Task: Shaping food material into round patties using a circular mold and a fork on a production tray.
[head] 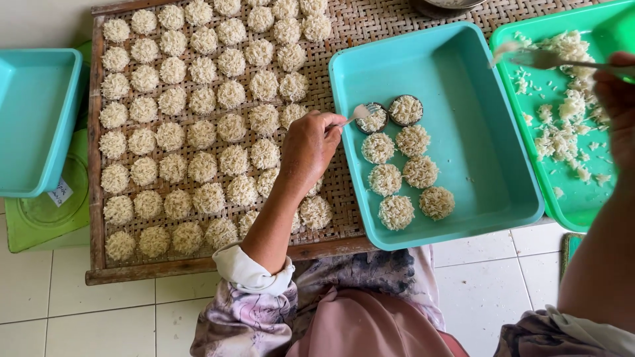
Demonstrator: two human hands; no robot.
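— What lies nearest the person?

— White floor tiles point(79, 311) and a patterned lap, then the near wooden edge of the woven bamboo tray point(337, 198). The left hand point(307, 149) reaches over that edge, fingers closed around a small fork point(357, 112) whose tines touch a rice cake sitting in a dark round mould point(372, 120).

— Where is that mould?

— Inside the turquoise tub point(476, 192), near its left wall, just beside a second filled mould point(405, 110). Six loose rice cakes point(403, 178) lie in two columns below them, toward the tub's near left corner. The right half of the tub's floor is bare.

— And the other hand?

— The right hand point(615, 99) is at the right border, over the green tray point(582, 211), gripping a spoon point(549, 61) that points left across scattered cooked rice point(562, 119). That tray touches the tub's right wall.

— What about the woven tray?

— Rows of round rice cakes point(185, 132) fill it from the left edge nearly to the tub, close together. A bare woven strip runs along the far right.

— Farther out?

— Another turquoise tub point(33, 119) at the left border, on a green lid point(46, 218), and a metal bowl's rim point(443, 6) at the far edge.
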